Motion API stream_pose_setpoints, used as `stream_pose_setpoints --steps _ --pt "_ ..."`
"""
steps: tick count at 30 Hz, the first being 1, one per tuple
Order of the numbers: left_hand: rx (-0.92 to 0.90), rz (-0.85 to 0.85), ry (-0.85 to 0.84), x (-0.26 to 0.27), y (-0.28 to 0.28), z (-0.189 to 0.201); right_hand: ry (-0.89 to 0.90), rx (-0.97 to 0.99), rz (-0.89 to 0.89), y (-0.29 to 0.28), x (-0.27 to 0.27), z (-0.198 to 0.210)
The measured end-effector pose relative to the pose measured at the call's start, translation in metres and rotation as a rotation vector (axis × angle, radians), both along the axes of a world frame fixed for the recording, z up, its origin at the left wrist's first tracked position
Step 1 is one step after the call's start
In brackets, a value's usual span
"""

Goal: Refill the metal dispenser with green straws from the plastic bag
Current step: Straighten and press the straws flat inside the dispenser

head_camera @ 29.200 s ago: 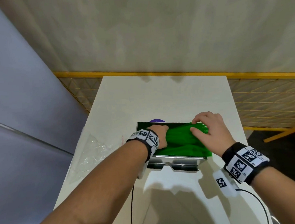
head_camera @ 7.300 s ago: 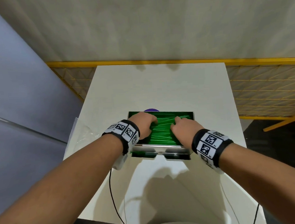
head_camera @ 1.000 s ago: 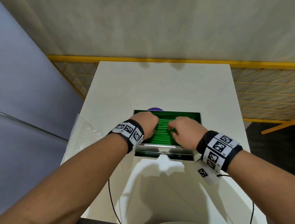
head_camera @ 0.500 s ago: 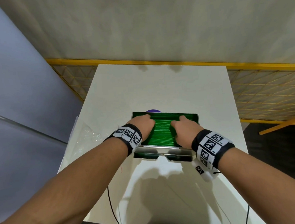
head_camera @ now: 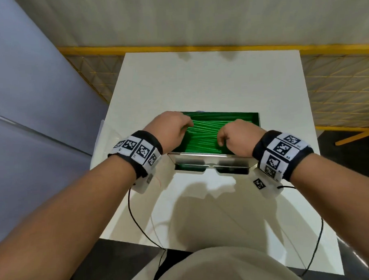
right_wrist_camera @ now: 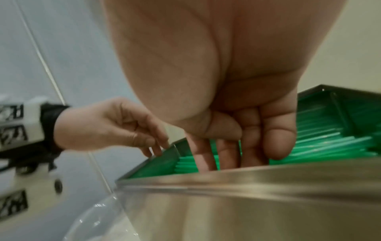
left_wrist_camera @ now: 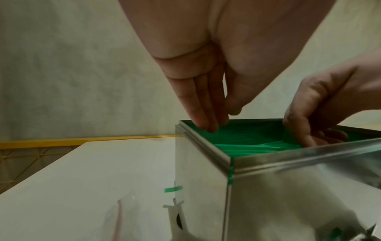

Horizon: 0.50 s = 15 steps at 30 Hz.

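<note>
The metal dispenser (head_camera: 209, 158) stands mid-table with its top open and a level bed of green straws (head_camera: 204, 134) inside. My left hand (head_camera: 186, 127) is at the box's left end, its straight fingers (left_wrist_camera: 212, 125) touching the straws just inside the left wall. My right hand (head_camera: 221, 139) is right of centre near the front wall, with its fingers (right_wrist_camera: 226, 156) reaching down into the straws (right_wrist_camera: 321, 143). Neither hand grips anything. The clear plastic bag (head_camera: 107, 139) lies flat and empty-looking at the table's left edge.
The white table (head_camera: 208, 79) extends behind the dispenser to a yellow-edged barrier (head_camera: 196, 48). A grey wall (head_camera: 29, 104) runs close along the left. Green straws show in the dispenser's lower front tray (head_camera: 210, 167). Wrist-camera cables hang over the near table edge.
Both hands stay on the straws. The left hand has slid toward the box's left end and the right hand has drawn back toward the front wall. The straws lie flatter than several seconds ago.
</note>
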<state>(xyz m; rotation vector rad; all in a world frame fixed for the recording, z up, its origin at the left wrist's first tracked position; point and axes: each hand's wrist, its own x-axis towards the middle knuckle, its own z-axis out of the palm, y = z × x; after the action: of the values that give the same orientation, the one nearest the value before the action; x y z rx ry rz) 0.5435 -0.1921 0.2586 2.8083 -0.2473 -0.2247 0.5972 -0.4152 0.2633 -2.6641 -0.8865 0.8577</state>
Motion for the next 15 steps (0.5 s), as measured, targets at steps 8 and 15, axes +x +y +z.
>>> stream_pose_setpoints --steps 8,15 --pt "-0.118 0.052 -0.132 -0.051 0.030 -0.010 0.047 -0.065 0.041 0.006 -0.005 -0.010" --pt "-0.011 -0.052 -0.022 -0.049 0.007 0.001 0.099 0.017 -0.090 -0.014 -0.001 0.005"
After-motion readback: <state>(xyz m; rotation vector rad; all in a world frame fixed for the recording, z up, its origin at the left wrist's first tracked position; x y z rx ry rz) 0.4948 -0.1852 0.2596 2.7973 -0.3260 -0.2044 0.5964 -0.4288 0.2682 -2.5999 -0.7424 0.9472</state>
